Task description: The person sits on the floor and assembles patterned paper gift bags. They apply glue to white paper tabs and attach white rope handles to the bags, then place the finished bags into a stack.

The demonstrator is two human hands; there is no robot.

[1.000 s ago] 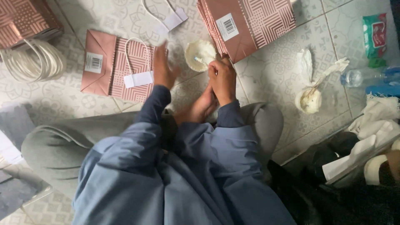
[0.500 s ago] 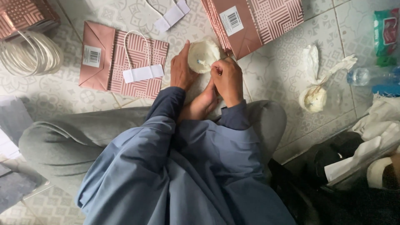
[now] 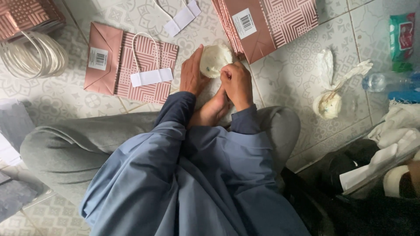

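1. Cream-white and soft-looking, a small round pot of paste (image 3: 214, 59) sits on the patterned floor tiles (image 3: 297, 74) at about 12 o'clock from the seated person, just beyond a bare foot (image 3: 212, 111).
2. The left hand (image 3: 191, 72) lies flat beside the pot at its 9 o'clock, fingers pressed together and straight, thumb against the pot's rim.
3. The right hand (image 3: 237, 83) is at the pot's 5 o'clock, fingers curled into a loose fist and touching its near edge; whether they pinch anything cannot be told.
4. A second ago the left hand was spread on the floor, apart from the pot. Half a second ago it had closed against it. Now both hands frame the pot, which looks steadied for dipping into the paste.
5. At 10 o'clock lies a flat pink paper bag (image 3: 131, 65) with a white cord handle and paper strip on top.
6. At 1 o'clock is a stack of folded pink bags (image 3: 271, 24), its corner just beside the pot.
7. At 3 o'clock, well apart, rests a crumpled white plastic bag of paste (image 3: 330, 102).
8. At far 10 o'clock is a coil of white cord handles (image 3: 33, 54).
9. The person wears blue sleeves (image 3: 175, 131) and grey trousers.
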